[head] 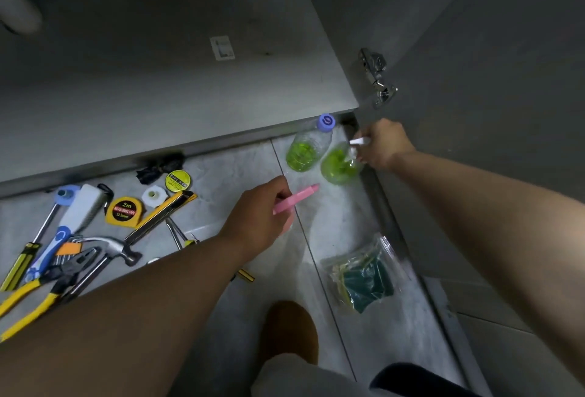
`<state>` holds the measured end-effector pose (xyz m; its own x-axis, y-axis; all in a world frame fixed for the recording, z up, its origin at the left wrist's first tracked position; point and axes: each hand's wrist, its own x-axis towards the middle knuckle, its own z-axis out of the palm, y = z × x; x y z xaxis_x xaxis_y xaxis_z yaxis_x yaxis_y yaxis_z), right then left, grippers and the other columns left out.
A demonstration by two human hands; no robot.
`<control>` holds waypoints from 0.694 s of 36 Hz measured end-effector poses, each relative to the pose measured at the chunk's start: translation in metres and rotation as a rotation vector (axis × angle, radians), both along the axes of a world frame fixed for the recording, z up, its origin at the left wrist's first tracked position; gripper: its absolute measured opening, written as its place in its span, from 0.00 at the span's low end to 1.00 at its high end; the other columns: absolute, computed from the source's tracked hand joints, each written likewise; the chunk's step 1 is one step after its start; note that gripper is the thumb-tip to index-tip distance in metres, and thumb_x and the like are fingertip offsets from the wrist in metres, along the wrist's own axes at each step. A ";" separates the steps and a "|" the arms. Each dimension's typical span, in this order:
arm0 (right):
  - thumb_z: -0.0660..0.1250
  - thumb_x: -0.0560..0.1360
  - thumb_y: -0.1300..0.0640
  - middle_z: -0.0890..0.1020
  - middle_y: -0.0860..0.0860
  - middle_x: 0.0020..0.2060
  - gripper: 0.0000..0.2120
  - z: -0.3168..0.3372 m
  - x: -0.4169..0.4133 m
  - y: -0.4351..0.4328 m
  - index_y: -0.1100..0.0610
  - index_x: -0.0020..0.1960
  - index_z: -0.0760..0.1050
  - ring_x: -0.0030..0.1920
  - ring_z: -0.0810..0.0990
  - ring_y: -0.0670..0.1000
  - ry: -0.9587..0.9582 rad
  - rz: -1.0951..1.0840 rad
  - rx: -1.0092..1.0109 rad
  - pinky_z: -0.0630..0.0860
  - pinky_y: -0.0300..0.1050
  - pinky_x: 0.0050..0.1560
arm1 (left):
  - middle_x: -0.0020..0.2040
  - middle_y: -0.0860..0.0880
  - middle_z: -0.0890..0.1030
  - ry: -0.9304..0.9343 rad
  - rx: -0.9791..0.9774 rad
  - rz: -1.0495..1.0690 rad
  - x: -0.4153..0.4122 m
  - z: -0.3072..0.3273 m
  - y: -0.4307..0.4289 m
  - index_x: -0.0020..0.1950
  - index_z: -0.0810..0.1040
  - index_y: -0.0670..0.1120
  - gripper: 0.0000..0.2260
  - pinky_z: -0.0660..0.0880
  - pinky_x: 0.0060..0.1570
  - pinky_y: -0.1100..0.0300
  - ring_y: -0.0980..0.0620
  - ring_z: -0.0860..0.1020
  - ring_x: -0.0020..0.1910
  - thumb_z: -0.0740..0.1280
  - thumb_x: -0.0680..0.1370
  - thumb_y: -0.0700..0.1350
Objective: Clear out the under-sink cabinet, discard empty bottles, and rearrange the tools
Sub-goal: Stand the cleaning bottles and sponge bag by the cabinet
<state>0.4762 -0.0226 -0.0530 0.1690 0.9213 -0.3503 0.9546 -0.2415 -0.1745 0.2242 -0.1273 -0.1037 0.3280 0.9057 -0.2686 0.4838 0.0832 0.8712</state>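
My left hand (259, 216) grips a pink utility knife (297, 198) above the tiled floor. My right hand (384, 143) holds the white spray head of a clear spray bottle (338, 164) with green liquid, standing by the cabinet's right corner. Beside it stands a second clear bottle (305, 151) with green liquid and a blue cap. A heap of tools lies on the floor at the left: a yellow tape measure (124, 210), a hammer (109, 249), yellow-handled pliers (41, 295), screwdrivers (22, 262) and a yellow utility knife (164, 211).
The under-sink cabinet floor (158, 74) is bare and grey, its door (490, 112) open at the right with a metal hinge (378, 77). A plastic bag of green sponges (364, 273) lies on the floor at right. My knee (291, 330) is at bottom centre.
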 end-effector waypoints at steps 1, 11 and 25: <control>0.72 0.72 0.60 0.86 0.57 0.46 0.08 -0.004 -0.001 0.007 0.54 0.50 0.85 0.53 0.84 0.54 0.007 -0.024 0.024 0.78 0.41 0.56 | 0.44 0.47 0.83 -0.009 0.000 0.000 0.000 -0.001 0.000 0.47 0.76 0.45 0.04 0.79 0.47 0.46 0.46 0.81 0.45 0.70 0.78 0.40; 0.61 0.77 0.63 0.80 0.61 0.61 0.18 -0.022 -0.010 0.031 0.58 0.65 0.77 0.63 0.77 0.61 0.130 -0.089 0.293 0.70 0.45 0.63 | 0.43 0.53 0.83 -0.029 0.024 0.054 0.003 -0.009 0.001 0.46 0.77 0.48 0.05 0.74 0.41 0.61 0.56 0.80 0.43 0.72 0.76 0.40; 0.71 0.70 0.61 0.73 0.46 0.55 0.24 -0.008 -0.025 -0.085 0.47 0.63 0.73 0.53 0.76 0.45 0.360 0.259 0.012 0.77 0.40 0.51 | 0.45 0.52 0.85 -0.028 -0.045 0.093 0.027 0.002 0.003 0.49 0.84 0.48 0.04 0.76 0.45 0.60 0.53 0.82 0.45 0.73 0.76 0.41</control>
